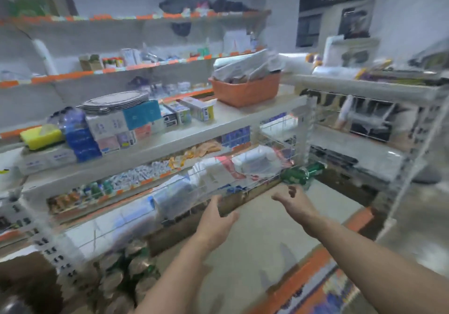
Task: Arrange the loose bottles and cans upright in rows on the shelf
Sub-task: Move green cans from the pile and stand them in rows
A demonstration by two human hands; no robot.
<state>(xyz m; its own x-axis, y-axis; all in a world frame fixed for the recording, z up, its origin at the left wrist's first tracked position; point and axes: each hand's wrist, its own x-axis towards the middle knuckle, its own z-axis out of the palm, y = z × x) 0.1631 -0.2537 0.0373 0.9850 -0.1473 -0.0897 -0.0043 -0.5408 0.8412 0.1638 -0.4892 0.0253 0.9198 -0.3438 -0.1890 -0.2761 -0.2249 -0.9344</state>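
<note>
Two green cans lie on their sides at the far right end of the low shelf board (pixel 267 238), one (pixel 295 175) nearer me and one (pixel 315 168) behind it. My right hand (pixel 292 198) hovers just below the nearer can with fingers spread, not touching it. My left hand (pixel 215 219) reaches toward the wire basket's (pixel 218 187) front edge, fingers apart and empty. A cluster of upright cans (pixel 128 270) with grey tops and green sides stands at the lower left of the same shelf. The picture is blurred.
The wire basket holds white packets and hangs over the back of the low shelf. Above it a white shelf (pixel 155 143) carries boxes, plates and an orange tub (pixel 245 90). A metal rack (pixel 379 129) stands to the right. An orange strip (pixel 306 275) edges the shelf front.
</note>
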